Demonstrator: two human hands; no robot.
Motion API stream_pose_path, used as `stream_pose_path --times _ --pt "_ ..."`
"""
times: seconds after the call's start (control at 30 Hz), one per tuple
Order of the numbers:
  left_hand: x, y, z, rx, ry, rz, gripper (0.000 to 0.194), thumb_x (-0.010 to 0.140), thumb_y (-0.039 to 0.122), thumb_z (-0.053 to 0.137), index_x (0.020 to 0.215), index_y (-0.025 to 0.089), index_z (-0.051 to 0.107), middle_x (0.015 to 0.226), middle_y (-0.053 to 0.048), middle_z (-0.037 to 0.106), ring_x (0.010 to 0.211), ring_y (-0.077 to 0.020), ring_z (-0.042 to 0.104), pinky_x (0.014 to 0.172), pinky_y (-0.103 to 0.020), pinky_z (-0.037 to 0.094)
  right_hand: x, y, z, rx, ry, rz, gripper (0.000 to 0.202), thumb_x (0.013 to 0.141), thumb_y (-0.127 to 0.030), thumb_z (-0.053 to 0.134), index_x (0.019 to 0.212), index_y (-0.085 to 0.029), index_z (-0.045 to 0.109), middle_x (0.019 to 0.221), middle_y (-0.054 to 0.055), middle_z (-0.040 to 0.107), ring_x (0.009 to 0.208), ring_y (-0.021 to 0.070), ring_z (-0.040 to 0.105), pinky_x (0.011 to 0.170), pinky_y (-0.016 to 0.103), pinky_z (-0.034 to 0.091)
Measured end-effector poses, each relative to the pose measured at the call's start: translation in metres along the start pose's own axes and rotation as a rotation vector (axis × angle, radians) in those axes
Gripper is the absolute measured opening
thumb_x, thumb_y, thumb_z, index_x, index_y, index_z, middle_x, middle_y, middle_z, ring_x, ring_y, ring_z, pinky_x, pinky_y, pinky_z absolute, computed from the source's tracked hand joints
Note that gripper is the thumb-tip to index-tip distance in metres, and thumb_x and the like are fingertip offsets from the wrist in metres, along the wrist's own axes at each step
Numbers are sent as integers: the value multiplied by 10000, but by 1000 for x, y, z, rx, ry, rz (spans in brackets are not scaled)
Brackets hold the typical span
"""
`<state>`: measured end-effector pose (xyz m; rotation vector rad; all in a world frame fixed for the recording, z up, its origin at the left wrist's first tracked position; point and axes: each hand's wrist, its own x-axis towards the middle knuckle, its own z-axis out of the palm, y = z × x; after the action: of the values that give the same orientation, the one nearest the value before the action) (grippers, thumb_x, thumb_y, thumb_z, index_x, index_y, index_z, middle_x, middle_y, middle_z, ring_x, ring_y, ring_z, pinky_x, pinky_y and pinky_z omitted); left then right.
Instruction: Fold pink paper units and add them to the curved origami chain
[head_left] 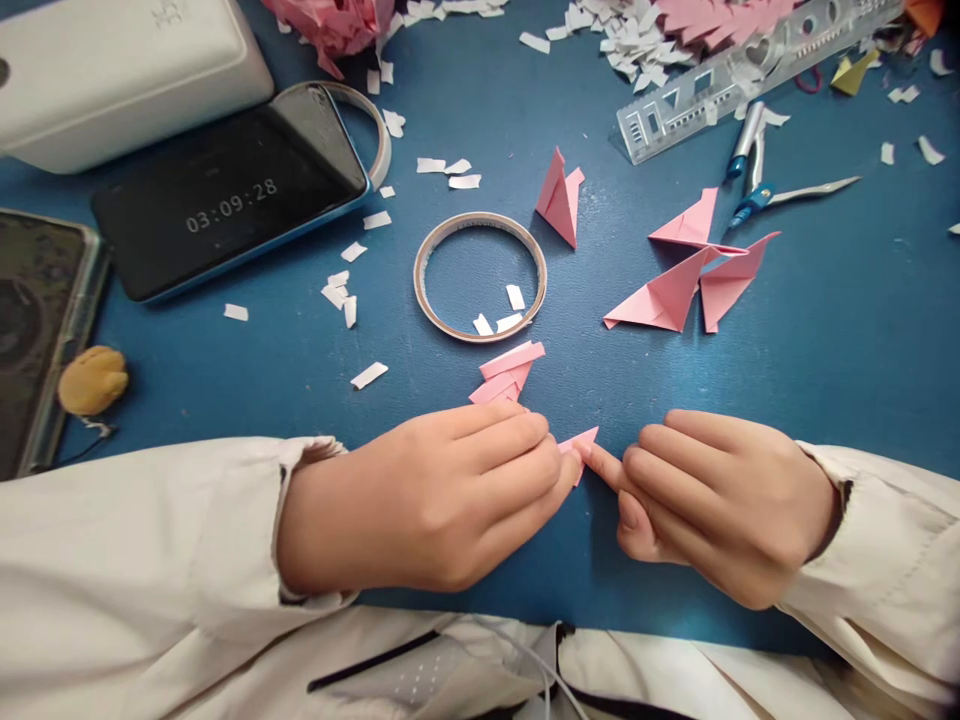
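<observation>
My left hand point(442, 490) is closed on a pink folded paper piece point(579, 440), whose tip juts out past my thumb and fingertips. Against that tip presses the stretched index finger of my right hand point(712, 500); its other fingers are curled in, and nothing shows inside them. Beyond my left knuckles another pink folded part point(508, 372) pokes out, its lower end hidden by the hand; I cannot tell whether the two parts are joined. Farther off, a pink folded triangle point(559, 200) stands alone. To its right lies a pinwheel-like group of pink folded pieces point(667, 290).
A tape roll point(418, 285) lies flat mid-table. At left are a phone point(232, 205) showing 03:09:28, a white box-shaped device point(127, 80) and a dark-cased device point(41, 340). Scissors point(757, 180), a clear ruler point(697, 108) and white paper scraps point(637, 45) sit at upper right.
</observation>
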<state>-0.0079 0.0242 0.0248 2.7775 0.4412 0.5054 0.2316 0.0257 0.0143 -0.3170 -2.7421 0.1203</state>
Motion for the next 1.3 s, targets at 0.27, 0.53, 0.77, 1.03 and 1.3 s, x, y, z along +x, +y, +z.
stream_pose_path --times 0.27,0.53,0.77,1.03,1.3 --pt "-2 3 2 0 -33 -19 330 961 52 319 1078 -4 623 972 -126 711 941 -245 661 843 -371 554 -2 9 2 272 -5 212 216 880 -79 434 915 -84 648 541 4 510 517 151 405 472 320 332" --pt "-1 4 2 0 -26 -31 335 957 38 308 1047 11 629 952 -112 722 911 -228 669 831 -361 561 -3 11 4 250 -1 211 204 883 -78 451 887 -90 655 521 5 510 514 149 381 465 316 311" --pt "-3 -2 3 -11 78 19 191 924 59 458 925 41 648 876 -102 721 870 -221 679 813 -342 587 -3 4 1 44 -42 55 200 874 -115 479 905 -70 671 554 15 499 530 155 407 444 326 334" --pt "-2 -1 6 -20 10 -1 201 932 93 498 1054 2 630 914 -111 697 896 -241 667 807 -370 576 -4 5 1 85 -31 72 183 872 -114 478 858 -78 657 585 30 544 541 160 440 470 335 356" --pt "-3 1 6 -24 -18 -29 246 951 78 420 1023 22 648 895 -111 693 894 -234 652 818 -370 555 -3 16 5 417 3 258 241 919 -76 397 967 -126 628 586 18 568 530 145 419 516 316 306"
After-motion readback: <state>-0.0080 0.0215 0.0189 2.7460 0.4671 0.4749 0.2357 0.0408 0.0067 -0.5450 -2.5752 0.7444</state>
